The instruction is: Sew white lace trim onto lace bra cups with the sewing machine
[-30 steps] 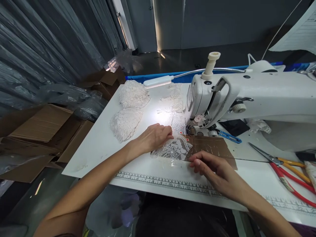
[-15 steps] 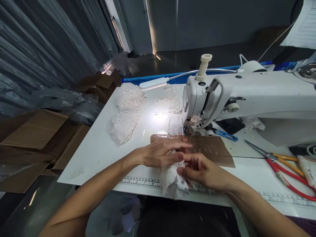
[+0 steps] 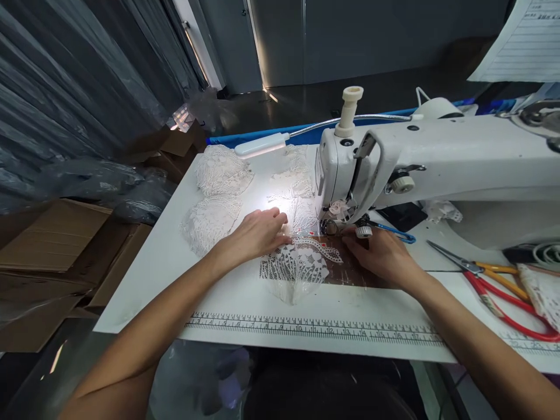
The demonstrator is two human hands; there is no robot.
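Note:
A piece of white lace (image 3: 300, 262) lies flat on the white table (image 3: 184, 274), partly over a brown sheet (image 3: 345, 271), just in front of the needle of a white sewing machine (image 3: 437, 157). My left hand (image 3: 258, 230) rests flat on the lace's far left edge, fingers stretched out. My right hand (image 3: 380, 254) presses down on the brown sheet beside the lace's right end, close under the machine's needle area, fingers flat.
Two lace piles (image 3: 221, 169) sit at the far left of the table, more lace (image 3: 297, 181) lies under a gooseneck lamp (image 3: 258, 146). Scissors with red and orange handles (image 3: 499, 289) lie at right. A printed ruler (image 3: 306, 326) runs along the front edge. Cardboard boxes (image 3: 56, 233) stand left.
Half a second ago both hands held the bunched lace at the front edge. Now the lace lies spread flat near the needle, and both hands have moved forward and apart onto it.

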